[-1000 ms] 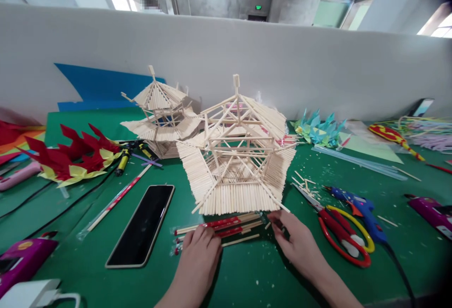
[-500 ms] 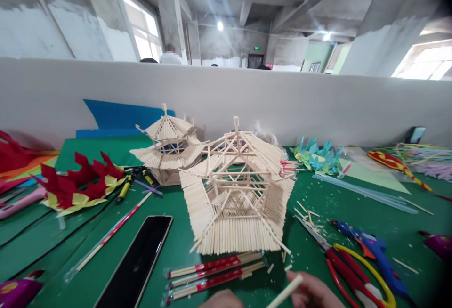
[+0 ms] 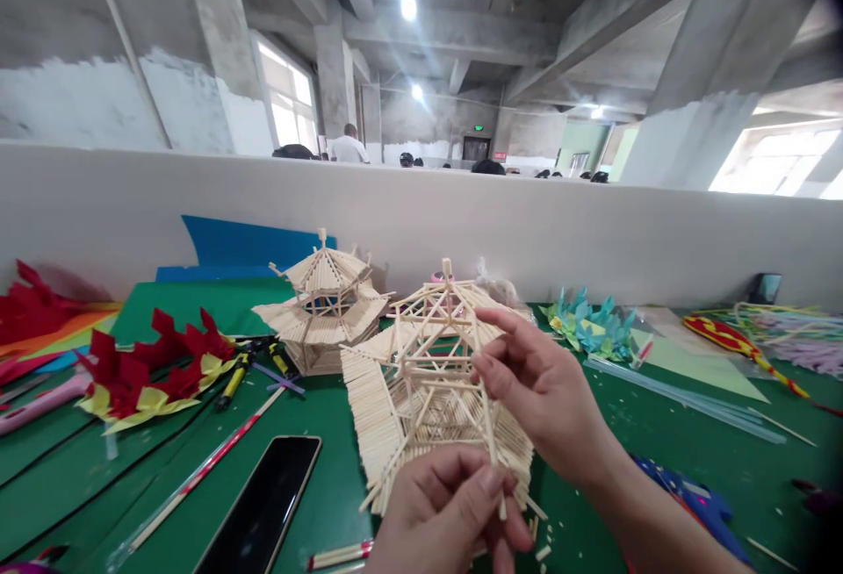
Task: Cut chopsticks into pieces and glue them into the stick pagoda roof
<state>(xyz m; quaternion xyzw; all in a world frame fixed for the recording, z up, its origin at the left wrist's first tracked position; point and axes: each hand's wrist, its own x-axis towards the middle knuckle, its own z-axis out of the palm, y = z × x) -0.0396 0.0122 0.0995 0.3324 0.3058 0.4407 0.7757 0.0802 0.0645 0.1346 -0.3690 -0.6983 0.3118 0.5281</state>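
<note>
A pale wooden stick [image 3: 488,420] slants in front of the nearer stick-built pavilion model [image 3: 372,390]. Low on the stick, the thumb and fingers of my left hand [image 3: 444,504] pinch it, its end poking out below them. Higher up, my right hand [image 3: 543,394] is closed at the stick's upper part, thumb and fingertips against it, beside the model's roof. My hands cover the model's front and right side. Behind it to the left stands a second stick pavilion [image 3: 322,302] with two roof tiers.
A phone [image 3: 260,504] and a wrapped chopstick pack [image 3: 217,447] lie at left, near a red paper crown [image 3: 154,363]. More wrapped sticks [image 3: 339,555] sit in front. At right are a blue glue gun [image 3: 691,495], clear glue sticks [image 3: 685,398] and a teal paper crown [image 3: 589,324].
Both hands have risen from the bottom edge to the nearer pavilion, bringing the wooden stick upright before it. The view has tilted up; the pliers are now out of sight.
</note>
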